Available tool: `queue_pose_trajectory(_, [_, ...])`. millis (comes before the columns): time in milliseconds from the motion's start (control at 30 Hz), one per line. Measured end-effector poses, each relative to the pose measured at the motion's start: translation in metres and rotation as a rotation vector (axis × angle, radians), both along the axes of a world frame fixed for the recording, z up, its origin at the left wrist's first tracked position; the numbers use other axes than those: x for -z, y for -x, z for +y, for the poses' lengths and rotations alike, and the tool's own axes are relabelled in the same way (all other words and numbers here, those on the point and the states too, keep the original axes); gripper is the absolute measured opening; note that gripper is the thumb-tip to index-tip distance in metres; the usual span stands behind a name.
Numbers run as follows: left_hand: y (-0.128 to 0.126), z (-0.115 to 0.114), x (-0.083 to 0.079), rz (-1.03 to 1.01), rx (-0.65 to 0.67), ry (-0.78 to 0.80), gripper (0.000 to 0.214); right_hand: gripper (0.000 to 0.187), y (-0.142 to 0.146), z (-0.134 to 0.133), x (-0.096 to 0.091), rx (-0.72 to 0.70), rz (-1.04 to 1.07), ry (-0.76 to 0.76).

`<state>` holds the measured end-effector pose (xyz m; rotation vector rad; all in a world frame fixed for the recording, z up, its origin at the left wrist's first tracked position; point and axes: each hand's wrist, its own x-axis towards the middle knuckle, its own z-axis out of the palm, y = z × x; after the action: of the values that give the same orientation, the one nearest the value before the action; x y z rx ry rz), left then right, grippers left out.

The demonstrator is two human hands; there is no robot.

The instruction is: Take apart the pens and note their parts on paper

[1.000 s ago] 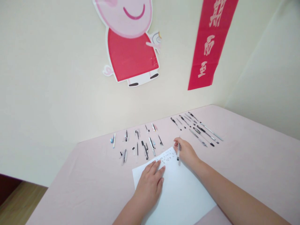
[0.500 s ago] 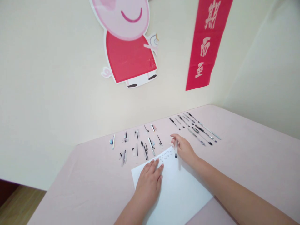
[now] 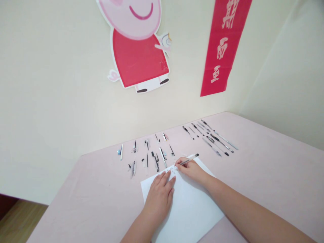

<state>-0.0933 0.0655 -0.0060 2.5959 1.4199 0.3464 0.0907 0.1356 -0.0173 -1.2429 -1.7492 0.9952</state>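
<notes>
My left hand [image 3: 160,195] lies flat with fingers stretched out on a white sheet of paper [image 3: 188,209], holding it down on the pink table [image 3: 265,175]. My right hand [image 3: 191,169] is closed on a pen [image 3: 189,159] in a writing grip. The pen's tip touches the sheet near its far edge, where small scribbled marks [image 3: 173,169] show. The pen's black end points up and to the right.
Several pen parts [image 3: 152,155] lie in rows beyond the sheet. A group of whole pens [image 3: 211,136] lies at the back right. A cartoon pig cutout [image 3: 139,44] and a red banner [image 3: 222,44] hang on the wall behind.
My right hand moved left and toward the sheet, turning the pen from upright in the fist to a writing grip with its tip on the paper. The left hand stayed put.
</notes>
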Motion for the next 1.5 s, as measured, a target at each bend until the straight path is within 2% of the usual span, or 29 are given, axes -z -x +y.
queue_pose_trajectory(100, [0.000,0.000,0.000,0.002,0.000,0.010,0.039,0.010,-0.007,0.007,0.004,0.077,-0.013,-0.022])
queue_pose_trajectory(200, [0.001,0.001,0.001,-0.004,0.001,0.009,0.040,0.020,-0.019,0.017,0.007,0.187,0.044,-0.030])
queue_pose_trajectory(300, [0.001,0.000,0.001,-0.003,-0.001,0.018,0.041,0.027,-0.031,0.027,0.008,0.238,0.051,-0.135])
queue_pose_trajectory(400, [0.001,0.000,0.000,0.001,-0.003,0.023,0.041,0.021,-0.033,0.035,0.009,0.279,-0.154,-0.212])
queue_pose_trajectory(500, [0.001,0.000,0.000,-0.008,0.002,0.012,0.041,0.025,-0.029,0.041,0.011,0.285,-0.364,-0.236])
queue_pose_trajectory(633, [0.001,0.000,0.001,-0.037,0.006,0.008,0.041,0.026,-0.026,0.045,0.012,0.276,-0.459,-0.267])
queue_pose_trajectory(733, [0.001,-0.001,0.000,-0.077,-0.004,0.016,0.041,0.025,-0.026,0.042,0.005,0.265,-0.397,-0.296])
queue_pose_trajectory(867, [0.002,0.001,0.001,-0.225,-0.041,0.018,0.035,0.028,-0.014,0.030,-0.008,0.169,-0.203,-0.327])
queue_pose_trajectory(933, [0.005,0.003,0.003,-0.332,-0.082,0.000,0.033,0.027,-0.001,0.022,-0.010,0.098,-0.084,-0.276])
queue_pose_trajectory(1100, [0.009,0.009,0.008,-0.543,-0.221,-0.018,0.027,0.025,0.030,0.001,-0.003,-0.150,0.152,-0.033])
queue_pose_trajectory(1300, [0.010,0.011,0.002,-0.591,-0.268,0.028,0.016,0.026,0.042,-0.014,-0.006,-0.184,0.177,0.043])
queue_pose_trajectory(1500, [0.009,0.013,0.001,-0.578,-0.313,0.043,0.017,0.028,0.046,-0.013,0.006,-0.168,0.191,0.022])
